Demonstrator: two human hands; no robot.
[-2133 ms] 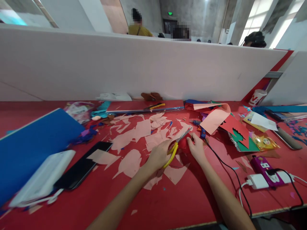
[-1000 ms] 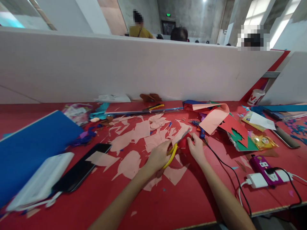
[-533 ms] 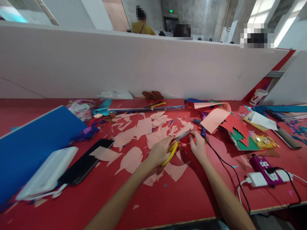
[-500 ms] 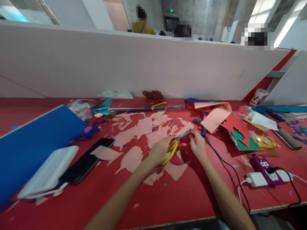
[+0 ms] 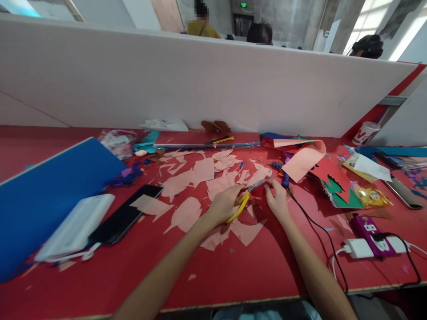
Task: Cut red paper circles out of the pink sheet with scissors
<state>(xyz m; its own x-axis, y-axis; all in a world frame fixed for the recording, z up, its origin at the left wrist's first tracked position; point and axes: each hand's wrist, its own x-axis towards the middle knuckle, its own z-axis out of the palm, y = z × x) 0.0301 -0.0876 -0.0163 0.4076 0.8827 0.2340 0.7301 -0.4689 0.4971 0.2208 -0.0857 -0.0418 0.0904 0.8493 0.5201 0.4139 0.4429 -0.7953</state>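
While the left hand (image 5: 223, 207) is gripping silver-bladed, probably light, stiff scissors (image 5: 252, 188) sensibly by their yellow handles (image 5: 243, 207) above the red table (image 5: 250, 278), the right hand (image 5: 277, 202) is hovering nearby, its hold unclear.

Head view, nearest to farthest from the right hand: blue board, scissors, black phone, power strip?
From the right hand:
1. Scissors, just left
2. Power strip, lower right
3. Black phone, left
4. Blue board, far left
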